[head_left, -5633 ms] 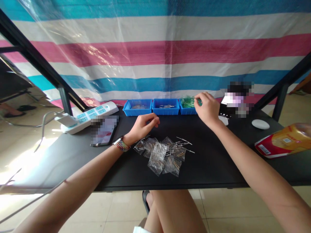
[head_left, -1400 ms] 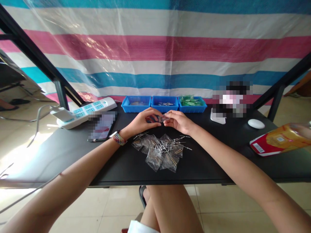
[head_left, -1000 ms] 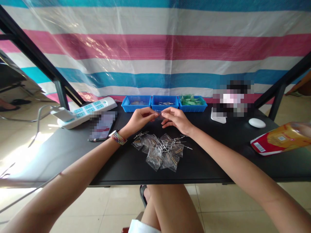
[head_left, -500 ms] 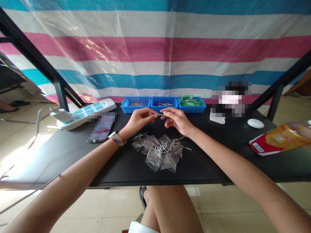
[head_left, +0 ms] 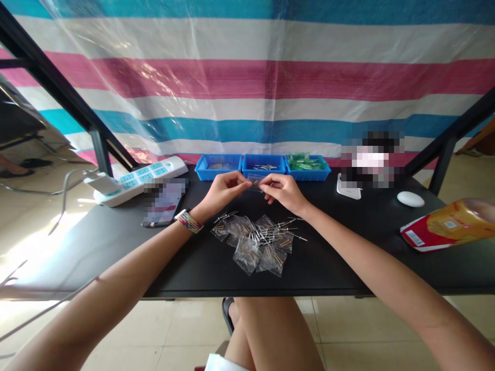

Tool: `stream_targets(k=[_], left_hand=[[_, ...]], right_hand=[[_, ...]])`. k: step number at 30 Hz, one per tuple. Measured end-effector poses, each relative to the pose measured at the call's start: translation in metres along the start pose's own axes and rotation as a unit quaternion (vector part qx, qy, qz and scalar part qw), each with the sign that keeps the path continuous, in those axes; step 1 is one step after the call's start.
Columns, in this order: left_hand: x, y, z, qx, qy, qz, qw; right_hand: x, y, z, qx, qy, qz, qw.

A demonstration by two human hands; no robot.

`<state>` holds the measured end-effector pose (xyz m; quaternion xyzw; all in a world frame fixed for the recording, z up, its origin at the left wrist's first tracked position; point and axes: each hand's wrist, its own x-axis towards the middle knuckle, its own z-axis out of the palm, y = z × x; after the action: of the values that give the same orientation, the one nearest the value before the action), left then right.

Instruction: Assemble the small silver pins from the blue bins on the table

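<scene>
A small clear plastic bag (head_left: 255, 181) is stretched between my two hands, above the table in front of the blue trays. My left hand (head_left: 226, 190) pinches its left side, and my right hand (head_left: 284, 191) grips its right side with fingers closed. Something small and dark shows in the bag, too small to name. Nearer to me lies a heap of silvery pop rivets (head_left: 263, 234). Around and under them are several small clear bags (head_left: 247, 255) with brass-coloured pins inside.
Three blue trays stand at the back: the left tray (head_left: 218, 175) holds clear bags, the middle tray (head_left: 263, 175) rivets, the right tray (head_left: 308, 175) green packets. A power strip (head_left: 143, 180) and phone (head_left: 165, 203) lie left; a white mouse (head_left: 410, 199) and bottle (head_left: 448, 224) right.
The clear bag is now spread flat between my hands, where a thin sliver showed before. My right hand's fingers have curled in around the bag's edge. The heap has stayed put.
</scene>
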<state>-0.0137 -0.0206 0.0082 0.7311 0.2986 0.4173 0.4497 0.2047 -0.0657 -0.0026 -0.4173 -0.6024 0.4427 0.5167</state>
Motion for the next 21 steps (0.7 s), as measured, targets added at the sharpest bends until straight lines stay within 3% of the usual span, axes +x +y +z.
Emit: stream_targets(k=[7, 13, 21], left_hand=[[0.001, -0.003, 0.002, -0.043, -0.036, -0.006, 0.998], [0.001, 0.002, 0.000, -0.076, -0.022, -0.038, 0.996], [0.002, -0.002, -0.002, -0.071, -0.025, -0.035, 0.997]], right_hand=[[0.000, 0.000, 0.004, 0.076, 0.012, 0.056, 0.995], [0.015, 0.000, -0.007, 0.151, 0.131, 0.035, 0.979], [0.023, 0.015, -0.027, 0.005, 0.143, 0.005, 0.990]])
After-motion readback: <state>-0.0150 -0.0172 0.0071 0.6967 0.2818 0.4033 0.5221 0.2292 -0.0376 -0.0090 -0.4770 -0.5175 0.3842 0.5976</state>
